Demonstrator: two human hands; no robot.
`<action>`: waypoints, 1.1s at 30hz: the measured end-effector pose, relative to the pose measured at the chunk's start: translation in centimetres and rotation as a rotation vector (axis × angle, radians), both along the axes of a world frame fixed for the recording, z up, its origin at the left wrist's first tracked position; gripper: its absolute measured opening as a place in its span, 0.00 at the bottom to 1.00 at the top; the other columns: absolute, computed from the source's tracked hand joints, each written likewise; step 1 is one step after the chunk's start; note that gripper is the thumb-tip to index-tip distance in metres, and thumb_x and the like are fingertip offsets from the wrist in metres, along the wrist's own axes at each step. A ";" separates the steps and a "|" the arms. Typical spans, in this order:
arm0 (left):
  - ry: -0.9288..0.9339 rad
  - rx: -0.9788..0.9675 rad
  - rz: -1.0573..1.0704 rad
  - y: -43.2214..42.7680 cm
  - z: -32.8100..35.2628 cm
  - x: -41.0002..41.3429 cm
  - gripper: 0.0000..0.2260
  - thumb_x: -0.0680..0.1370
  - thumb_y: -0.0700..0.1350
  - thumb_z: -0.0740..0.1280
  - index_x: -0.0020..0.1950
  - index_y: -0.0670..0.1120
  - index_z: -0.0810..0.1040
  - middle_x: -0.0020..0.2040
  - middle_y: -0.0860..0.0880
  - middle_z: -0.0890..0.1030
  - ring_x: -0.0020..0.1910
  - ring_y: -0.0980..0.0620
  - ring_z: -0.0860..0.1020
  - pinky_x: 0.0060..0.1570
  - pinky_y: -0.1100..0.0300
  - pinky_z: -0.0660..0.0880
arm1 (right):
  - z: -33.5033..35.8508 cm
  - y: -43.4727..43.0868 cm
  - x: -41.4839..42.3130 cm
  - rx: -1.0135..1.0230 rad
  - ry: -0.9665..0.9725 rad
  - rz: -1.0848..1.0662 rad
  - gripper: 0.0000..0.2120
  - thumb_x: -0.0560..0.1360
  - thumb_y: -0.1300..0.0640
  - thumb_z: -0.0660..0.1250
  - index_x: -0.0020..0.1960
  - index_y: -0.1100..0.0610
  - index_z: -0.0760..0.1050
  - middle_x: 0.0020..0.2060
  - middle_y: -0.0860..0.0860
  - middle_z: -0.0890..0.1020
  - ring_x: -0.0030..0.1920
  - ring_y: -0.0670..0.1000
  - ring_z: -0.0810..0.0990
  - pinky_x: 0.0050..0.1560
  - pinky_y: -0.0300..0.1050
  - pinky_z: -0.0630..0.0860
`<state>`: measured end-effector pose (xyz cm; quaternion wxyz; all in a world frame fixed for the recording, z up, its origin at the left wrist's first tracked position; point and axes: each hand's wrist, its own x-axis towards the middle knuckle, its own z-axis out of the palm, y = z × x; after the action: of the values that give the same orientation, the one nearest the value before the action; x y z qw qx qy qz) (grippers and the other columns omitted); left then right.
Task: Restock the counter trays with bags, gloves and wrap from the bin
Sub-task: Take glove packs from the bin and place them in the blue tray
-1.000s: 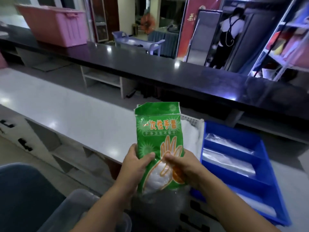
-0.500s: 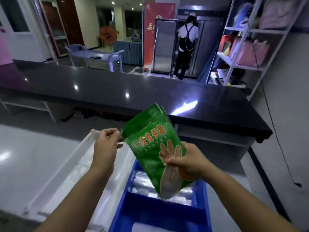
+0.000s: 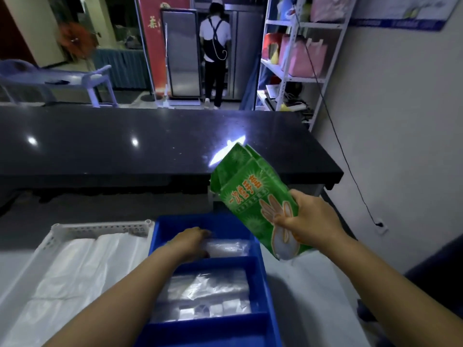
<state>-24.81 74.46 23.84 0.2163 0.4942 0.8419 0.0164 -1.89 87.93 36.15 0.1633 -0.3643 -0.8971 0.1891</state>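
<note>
While the right hand (image 3: 310, 219) holds a green pack of disposable gloves (image 3: 250, 196) up in the air, tilted with its top end leaning far and left, its thumb lies across the printed front and its fingers are wrapped round the back, clamped on the lower half. That pack hangs above the far right corner of the blue divided tray (image 3: 261, 284) and touches nothing else. The left hand (image 3: 190, 242) is down inside the tray's far compartment, resting on the left end of a clear plastic packet (image 3: 228, 247); blur hides whether its fingers grip the packet or merely lie on it. More clear bags (image 3: 208, 284) fill the middle compartment. Just left of the blue tray, touching its side, a white perforated tray (image 3: 100, 227) carries flat white plastic bags (image 3: 82, 266). Beyond both runs a dark counter (image 3: 125, 146).
</note>
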 end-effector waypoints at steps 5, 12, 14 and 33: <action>-0.034 -0.112 -0.049 0.1 -0.7 -1.5 0.29 0.72 0.53 0.68 0.71 0.49 0.64 0.66 0.45 0.68 0.63 0.43 0.70 0.61 0.51 0.70 | -0.3 -0.9 0.9 0.016 -0.038 -0.069 0.15 0.68 0.46 0.72 0.51 0.48 0.75 0.42 0.47 0.83 0.37 0.48 0.76 0.35 0.42 0.72; 0.019 -0.061 -0.024 -0.7 -0.6 -1.5 0.08 0.74 0.43 0.65 0.52 0.44 0.78 0.53 0.44 0.79 0.51 0.44 0.77 0.40 0.57 0.68 | -0.6 -2.3 -0.8 0.073 -0.041 -0.092 0.14 0.68 0.46 0.72 0.51 0.49 0.75 0.42 0.48 0.84 0.40 0.51 0.80 0.38 0.45 0.76; 0.156 -0.011 -0.012 -1.4 0.2 -1.2 0.08 0.74 0.41 0.64 0.52 0.44 0.78 0.54 0.45 0.79 0.52 0.44 0.77 0.40 0.55 0.69 | -0.6 -2.5 -1.6 0.123 -0.037 -0.069 0.14 0.69 0.46 0.72 0.50 0.50 0.74 0.41 0.49 0.84 0.39 0.52 0.80 0.36 0.45 0.74; 0.500 0.578 -0.242 -15.1 1.3 3.9 0.10 0.52 0.40 0.71 0.26 0.48 0.71 0.26 0.49 0.71 0.24 0.50 0.70 0.23 0.62 0.61 | -5.3 -4.0 -14.9 0.295 -0.579 0.506 0.18 0.71 0.47 0.68 0.59 0.50 0.71 0.50 0.51 0.82 0.48 0.55 0.79 0.38 0.44 0.68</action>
<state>-20.90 59.38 25.16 -0.1426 0.6190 0.7650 0.1062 -16.84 83.95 30.86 -0.0972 -0.1431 -0.9848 -0.0175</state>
